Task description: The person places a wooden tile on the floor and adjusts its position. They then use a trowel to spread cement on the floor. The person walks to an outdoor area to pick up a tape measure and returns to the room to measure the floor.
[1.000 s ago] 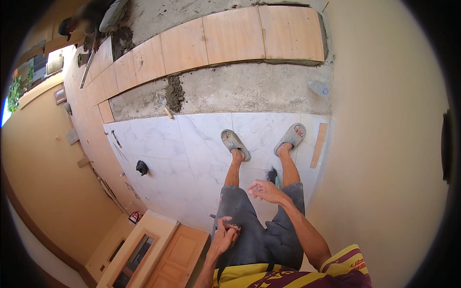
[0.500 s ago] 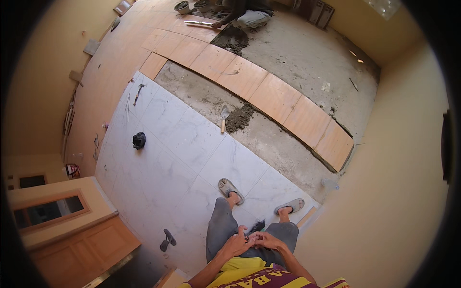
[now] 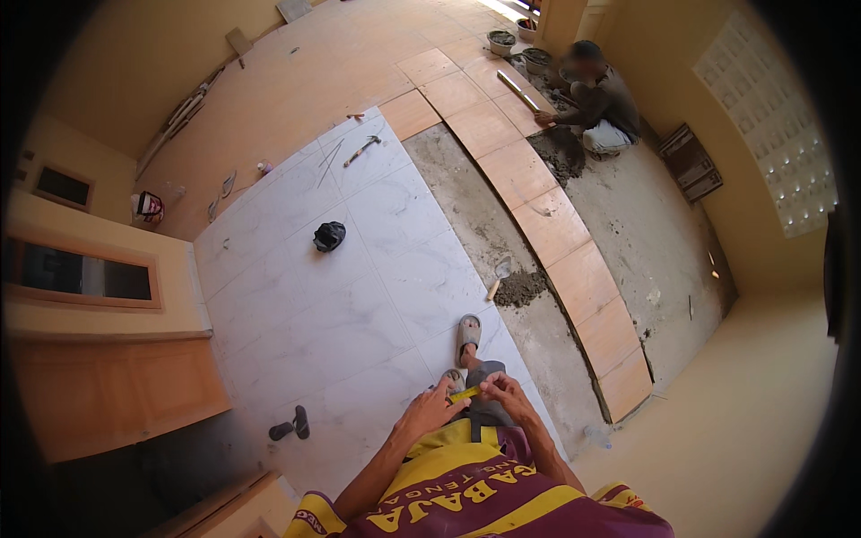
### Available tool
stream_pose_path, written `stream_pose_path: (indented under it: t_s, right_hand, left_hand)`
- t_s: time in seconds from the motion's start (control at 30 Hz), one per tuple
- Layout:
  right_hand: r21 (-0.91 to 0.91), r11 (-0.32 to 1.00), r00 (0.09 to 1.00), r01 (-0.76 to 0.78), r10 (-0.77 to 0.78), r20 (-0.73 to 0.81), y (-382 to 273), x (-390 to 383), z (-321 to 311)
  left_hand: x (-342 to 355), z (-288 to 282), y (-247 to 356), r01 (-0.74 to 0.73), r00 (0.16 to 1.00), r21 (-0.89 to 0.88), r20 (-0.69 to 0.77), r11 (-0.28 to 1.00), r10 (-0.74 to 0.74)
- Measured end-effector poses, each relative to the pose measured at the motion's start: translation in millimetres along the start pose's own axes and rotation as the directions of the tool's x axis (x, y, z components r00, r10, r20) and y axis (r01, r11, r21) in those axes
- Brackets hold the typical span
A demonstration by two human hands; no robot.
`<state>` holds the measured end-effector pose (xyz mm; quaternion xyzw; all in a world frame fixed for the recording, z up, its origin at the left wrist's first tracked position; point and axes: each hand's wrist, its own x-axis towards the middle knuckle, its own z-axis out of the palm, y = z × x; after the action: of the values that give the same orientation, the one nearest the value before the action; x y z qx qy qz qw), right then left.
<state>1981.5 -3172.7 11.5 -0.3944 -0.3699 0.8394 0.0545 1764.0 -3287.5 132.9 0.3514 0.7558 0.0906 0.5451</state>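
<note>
A short yellow strip, apparently the blade of a tape measure (image 3: 465, 394), spans the gap between my two hands in front of my waist. My left hand (image 3: 434, 408) is closed at one end of it, and my right hand (image 3: 504, 393) pinches the other end. The tape's case cannot be made out. Below the hands are my sandalled feet (image 3: 467, 336), on white marbled tiles (image 3: 368, 314). Ahead and to the right, a trowel (image 3: 500, 277) lies by a heap of grey mortar (image 3: 521, 289) on the bare strip of floor.
A row of peach tiles (image 3: 556, 233) runs beyond the bare strip. At the far right a co-worker (image 3: 610, 103) squats with a long straightedge (image 3: 520, 92). A black bag-like bundle (image 3: 329, 237), a hammer (image 3: 361, 151) and dark slippers (image 3: 290, 423) lie on the white tiles.
My view has swung left, and my feet are closer together. My hands, close together before, are now slightly apart with the yellow tape showing between them.
</note>
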Motion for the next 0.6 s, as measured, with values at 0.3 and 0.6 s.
stream_pose_path:
  t_s: [0.3,0.6]
  right_hand:
    - [-0.187,0.948,0.965,0.258,-0.242,0.103,-295.7,268.2,33.4]
    - [-0.133,0.940,0.922,0.315,-0.337,-0.191,-347.2,486.9,124.6]
  left_hand:
    - [-33.9,-127.2,-134.8,0.119,0.799,-0.290,-0.540,0.950,-0.265]
    - [73.8,-305.1,-179.5,0.224,0.818,-0.370,-0.431,0.902,-0.380]
